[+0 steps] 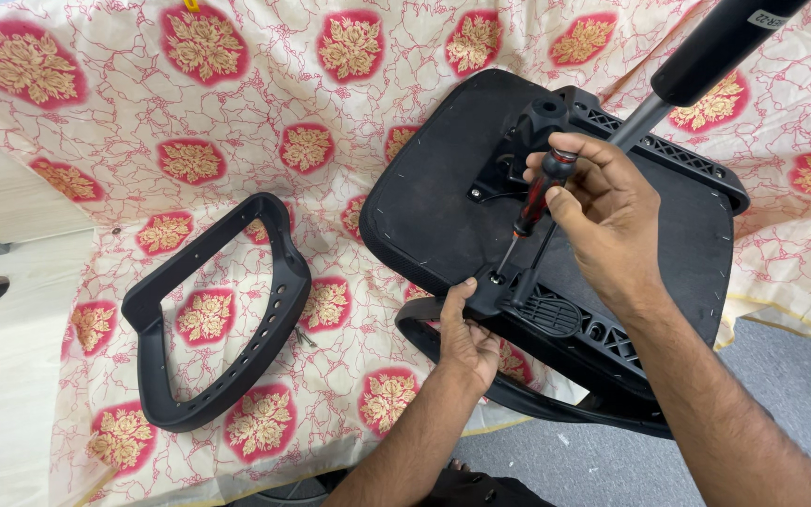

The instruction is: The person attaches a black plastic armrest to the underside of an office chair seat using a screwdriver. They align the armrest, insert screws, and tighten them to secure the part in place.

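An upturned black chair seat (443, 197) lies on a patterned cloth, its metal gas cylinder (706, 52) pointing up at the top right. My right hand (603, 202) grips a red and black screwdriver (535, 197) whose tip rests on a screw near the seat's front edge. My left hand (466, 333) holds a black armrest (537, 394) against the seat's underside, right by that screw.
A second black armrest (213, 314) lies loose on the cream cloth with red and gold medallions (96, 122), with a small screw (305, 334) beside it. A pale wooden table (2, 376) with a cable hole shows at left. Grey floor (781, 376) lies at lower right.
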